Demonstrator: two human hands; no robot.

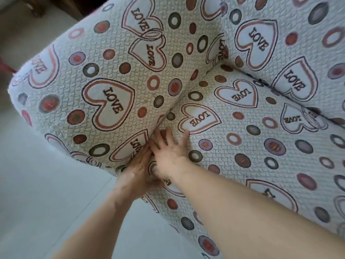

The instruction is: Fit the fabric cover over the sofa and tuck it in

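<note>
- This is a home, most likely a living room: an upholstered sofa (261, 165) fills most of the view, with a broad rounded armrest (84, 94) on the left and a backrest (289, 43) at the far right.
- It wears a household fabric cover (214, 152) printed with "LOVE" hearts and coloured rings.
- A pale, smooth tiled floor (46, 184) lies near and left.
- Dark wooden furniture (37, 8) stands at the far left.
</note>
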